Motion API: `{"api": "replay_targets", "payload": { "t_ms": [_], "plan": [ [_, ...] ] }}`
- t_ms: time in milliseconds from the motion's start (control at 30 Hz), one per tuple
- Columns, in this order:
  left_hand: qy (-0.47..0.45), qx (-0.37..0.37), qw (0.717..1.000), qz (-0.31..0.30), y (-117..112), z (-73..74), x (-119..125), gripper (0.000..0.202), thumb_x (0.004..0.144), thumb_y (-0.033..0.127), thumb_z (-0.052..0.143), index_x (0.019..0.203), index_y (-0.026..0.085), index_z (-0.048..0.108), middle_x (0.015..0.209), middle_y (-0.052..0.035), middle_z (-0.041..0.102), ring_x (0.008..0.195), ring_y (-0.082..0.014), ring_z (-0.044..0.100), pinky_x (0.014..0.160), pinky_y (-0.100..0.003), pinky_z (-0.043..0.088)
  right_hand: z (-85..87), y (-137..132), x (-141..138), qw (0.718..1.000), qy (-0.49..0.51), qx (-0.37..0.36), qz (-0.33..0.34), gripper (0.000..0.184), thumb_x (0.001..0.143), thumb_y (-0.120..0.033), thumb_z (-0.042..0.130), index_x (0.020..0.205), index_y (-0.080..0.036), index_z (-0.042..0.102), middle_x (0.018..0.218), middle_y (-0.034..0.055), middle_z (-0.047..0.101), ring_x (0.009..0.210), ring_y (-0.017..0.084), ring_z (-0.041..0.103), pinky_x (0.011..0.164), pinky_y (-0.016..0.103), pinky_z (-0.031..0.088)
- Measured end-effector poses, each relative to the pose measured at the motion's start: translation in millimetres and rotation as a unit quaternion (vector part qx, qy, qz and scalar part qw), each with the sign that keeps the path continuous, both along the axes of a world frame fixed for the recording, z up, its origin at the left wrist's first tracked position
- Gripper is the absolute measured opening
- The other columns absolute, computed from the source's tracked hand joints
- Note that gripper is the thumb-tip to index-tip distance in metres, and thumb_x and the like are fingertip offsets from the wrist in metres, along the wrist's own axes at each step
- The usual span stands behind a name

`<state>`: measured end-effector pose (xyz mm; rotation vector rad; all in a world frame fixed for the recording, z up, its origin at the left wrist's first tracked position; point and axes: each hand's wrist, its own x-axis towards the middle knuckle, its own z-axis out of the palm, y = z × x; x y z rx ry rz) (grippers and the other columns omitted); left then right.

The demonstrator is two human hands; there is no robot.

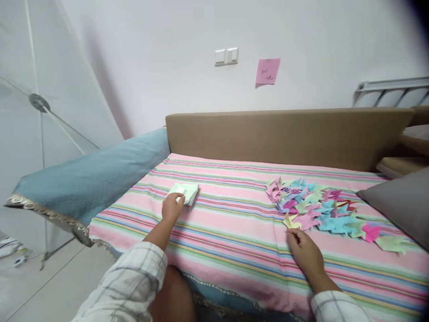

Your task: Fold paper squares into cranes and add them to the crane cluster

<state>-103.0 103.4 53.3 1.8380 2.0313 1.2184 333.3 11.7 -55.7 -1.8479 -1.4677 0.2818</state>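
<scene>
On the left of the bedspread lies a stack of square papers [191,191], pale green on top with mixed colours at its edge. My left hand [172,208] rests over its near left side with fingers pinched; a small white piece [181,190] shows by the fingertips, and what they grip is unclear. On the right, many folded paper cranes [330,219] in pink, blue, green and purple lie crowded together. At their near left edge my right hand [306,252] is closed, thumb and forefinger pinching a yellow paper crane [291,221] at its near side.
Both hands are above a pink striped bedspread [228,241]. A brown padded board [284,136] runs along the wall behind. A blue covered armrest [100,170] is at left, a grey cushion [402,201] at right. Light switches [226,57] and a pink note [267,71] are on the wall.
</scene>
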Motion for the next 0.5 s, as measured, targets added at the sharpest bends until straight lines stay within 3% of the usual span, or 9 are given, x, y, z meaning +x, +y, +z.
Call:
{"api": "replay_targets", "payload": {
  "t_ms": [167,333,500],
  "plan": [
    [0.09,-0.055,0.994,0.011,26,-0.8,-11,0.025,0.073,0.041,0.055,0.068,0.018,0.064,0.084,-0.0073,0.062,0.092,-0.0242,0.055,0.085,-0.033,0.038,-2.6,0,-4,1.0,-0.028,-0.009,0.01,0.034,0.078,-0.043,0.04,0.091,-0.021,0.062,0.096,0.006,0.066,0.086,0.022,0.06,0.072,0.031,0.045],
    [0.134,-0.105,0.985,0.018,42,-10.9,-6,0.037,0.065,0.053,0.063,0.075,0.017,0.064,0.094,-0.009,0.062,0.098,-0.025,0.054,0.083,-0.03,0.039,-4.3,0,-4,0.999,-0.039,-0.008,0.012,0.033,0.079,-0.041,0.039,0.091,-0.021,0.062,0.097,0.006,0.066,0.088,0.022,0.06,0.072,0.03,0.044],
    [0.153,-0.146,0.977,0.038,55,-10.8,-12,0.036,0.061,0.046,0.067,0.083,0.017,0.063,0.101,-0.0102,0.061,0.1,-0.0249,0.055,0.081,-0.03,0.041,-2.7,0,-5,0.998,-0.053,-0.02,0.012,0.032,0.081,-0.039,0.038,0.092,-0.021,0.062,0.097,0.0049,0.065,0.088,0.02,0.059,0.073,0.029,0.043]
  ]
}}
